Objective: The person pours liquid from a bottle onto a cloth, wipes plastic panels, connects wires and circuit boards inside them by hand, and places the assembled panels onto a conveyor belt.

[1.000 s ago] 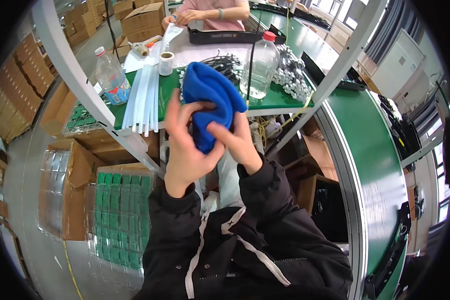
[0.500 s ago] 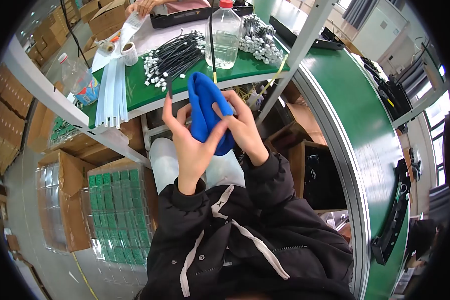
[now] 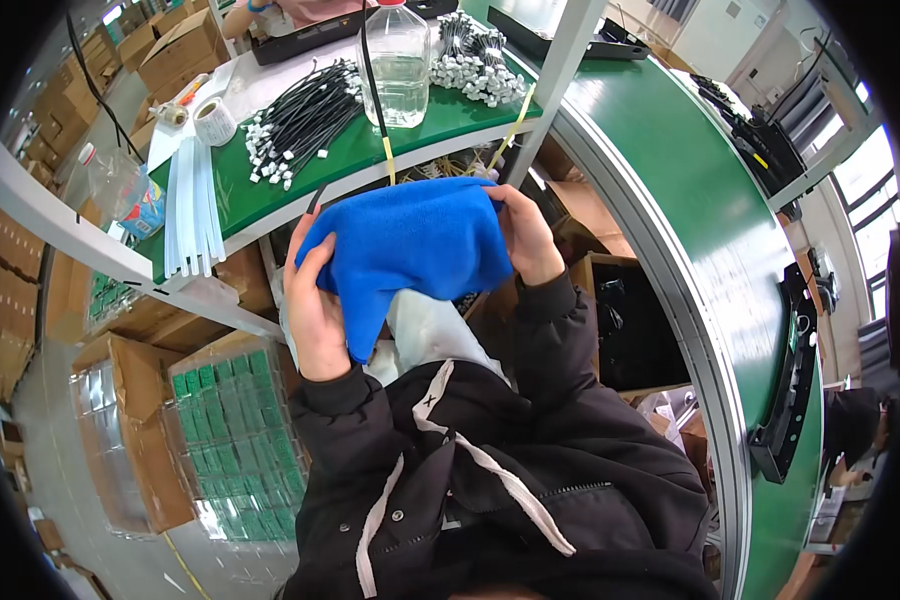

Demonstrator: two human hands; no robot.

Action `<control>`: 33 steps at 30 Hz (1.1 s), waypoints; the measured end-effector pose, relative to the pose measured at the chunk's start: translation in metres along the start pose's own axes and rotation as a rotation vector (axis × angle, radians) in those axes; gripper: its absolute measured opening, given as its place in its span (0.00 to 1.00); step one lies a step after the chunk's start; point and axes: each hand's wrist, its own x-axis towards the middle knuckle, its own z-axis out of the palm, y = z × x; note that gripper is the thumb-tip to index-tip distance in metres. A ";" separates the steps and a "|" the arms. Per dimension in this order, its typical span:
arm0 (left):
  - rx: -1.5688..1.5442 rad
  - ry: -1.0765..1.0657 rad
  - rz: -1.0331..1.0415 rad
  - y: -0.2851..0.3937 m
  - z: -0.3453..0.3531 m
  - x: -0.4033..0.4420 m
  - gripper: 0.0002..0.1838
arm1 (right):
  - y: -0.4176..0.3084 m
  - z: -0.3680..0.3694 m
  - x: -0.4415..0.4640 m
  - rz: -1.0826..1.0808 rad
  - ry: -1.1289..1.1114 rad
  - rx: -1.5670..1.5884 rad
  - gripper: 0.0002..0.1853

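A blue cloth [image 3: 420, 240] is stretched between my two hands above my lap, its left corner hanging down. My left hand [image 3: 315, 315] grips the cloth's left side with fingers and thumb. A small dark strip [image 3: 317, 198] shows at the tip of my left index finger; I cannot make out what it is. My right hand [image 3: 530, 240] pinches the upper right edge, some fingertips hidden behind the fabric. Beyond the cloth, a bundle of black cables with white connectors [image 3: 305, 120] lies on the green bench [image 3: 235, 205], beside a clear bottle of liquid [image 3: 398, 75].
Pale blue strips [image 3: 192, 210], a paper roll [image 3: 214, 122] and a labelled bottle [image 3: 130, 195] are at the bench's left. More white connectors [image 3: 475, 75] lie right of the large bottle. Boxes with green boards [image 3: 235, 430] stand low left. A co-worker's arm [image 3: 245, 18] shows behind the bench.
The blue cloth has gone from folded and bunched to spread out wide. My hands have moved apart, the left leftward and the right rightward. The view has shifted slightly.
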 end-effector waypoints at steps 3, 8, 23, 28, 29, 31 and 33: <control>-0.101 -0.012 -0.139 -0.005 -0.010 0.003 0.21 | 0.003 -0.004 -0.003 0.004 -0.098 0.068 0.18; -0.130 -0.207 -0.177 -0.007 -0.012 -0.001 0.17 | 0.010 0.009 -0.017 -0.117 -0.145 -0.195 0.26; 1.251 -0.521 0.837 -0.074 0.073 -0.074 0.35 | 0.096 0.038 -0.066 -0.773 -0.014 -0.057 0.24; 0.981 -0.749 0.522 -0.105 0.069 -0.091 0.35 | 0.125 -0.039 -0.059 -0.608 -0.355 0.627 0.27; 0.949 -0.762 0.502 -0.103 0.069 -0.093 0.35 | 0.107 -0.036 -0.056 -0.348 -0.429 0.925 0.27; 1.161 -0.886 0.635 -0.089 0.065 -0.093 0.38 | 0.076 -0.025 -0.092 -0.299 -0.360 0.597 0.27; 0.880 -0.751 0.580 -0.098 0.062 -0.095 0.42 | 0.068 -0.034 -0.111 -0.395 0.020 0.329 0.27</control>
